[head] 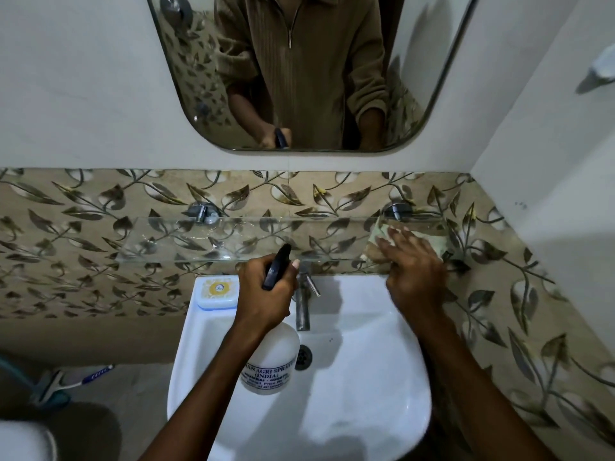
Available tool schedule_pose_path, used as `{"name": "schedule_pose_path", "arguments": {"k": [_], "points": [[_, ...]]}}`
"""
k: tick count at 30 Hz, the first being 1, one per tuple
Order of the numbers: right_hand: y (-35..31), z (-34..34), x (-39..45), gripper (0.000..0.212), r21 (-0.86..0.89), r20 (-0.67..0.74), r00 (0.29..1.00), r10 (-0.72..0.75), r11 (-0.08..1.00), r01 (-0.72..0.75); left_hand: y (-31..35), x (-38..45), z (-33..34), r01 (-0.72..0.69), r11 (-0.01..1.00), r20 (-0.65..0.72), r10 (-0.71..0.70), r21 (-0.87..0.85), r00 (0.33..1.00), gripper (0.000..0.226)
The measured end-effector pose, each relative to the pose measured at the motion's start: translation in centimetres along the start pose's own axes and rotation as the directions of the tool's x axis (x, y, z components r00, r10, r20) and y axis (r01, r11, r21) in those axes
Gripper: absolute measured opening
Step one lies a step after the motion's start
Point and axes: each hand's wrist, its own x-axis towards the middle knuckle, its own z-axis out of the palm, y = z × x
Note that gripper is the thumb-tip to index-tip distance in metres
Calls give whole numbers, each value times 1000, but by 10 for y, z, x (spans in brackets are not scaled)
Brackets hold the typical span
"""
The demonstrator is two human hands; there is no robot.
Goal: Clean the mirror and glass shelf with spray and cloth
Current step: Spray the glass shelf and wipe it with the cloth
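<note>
Head view: left hand (266,291) grips translucent spray bottle (271,357); right hand's (412,271) flat fingers (394,242) press cloth (379,242) onto glass shelf (233,237).

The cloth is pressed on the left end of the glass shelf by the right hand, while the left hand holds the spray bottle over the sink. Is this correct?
Not quite. The head view shows the right hand pressing the cloth on the right end of the glass shelf, not the left end. The rest stands: the left hand holds the spray bottle over the sink.
</note>
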Motion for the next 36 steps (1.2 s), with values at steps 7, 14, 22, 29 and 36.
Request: {"name": "schedule_pose_path", "arguments": {"k": [7, 14, 22, 29, 36], "points": [[-93, 43, 4, 43, 43, 85, 964, -253, 967, 250, 7, 1, 9, -38, 999, -2, 38, 27, 999, 46], [-80, 56, 3, 35, 45, -48, 883, -466, 882, 468, 9, -1, 2, -17, 997, -56, 21, 71, 998, 32], [9, 16, -11, 43, -62, -202, 929, -310, 951, 304, 6, -4, 1, 12, 1000, -53, -11, 23, 999, 37], [-37, 25, -7, 44, -37, -59, 967, -249, 968, 247, 4, -6, 2, -31, 999, -26, 32, 30, 999, 48], [-57, 17, 1, 66, -74, 221, 945, -242, 962, 264, 11, 3, 24, -26, 999, 35, 25, 37, 999, 46]]}}
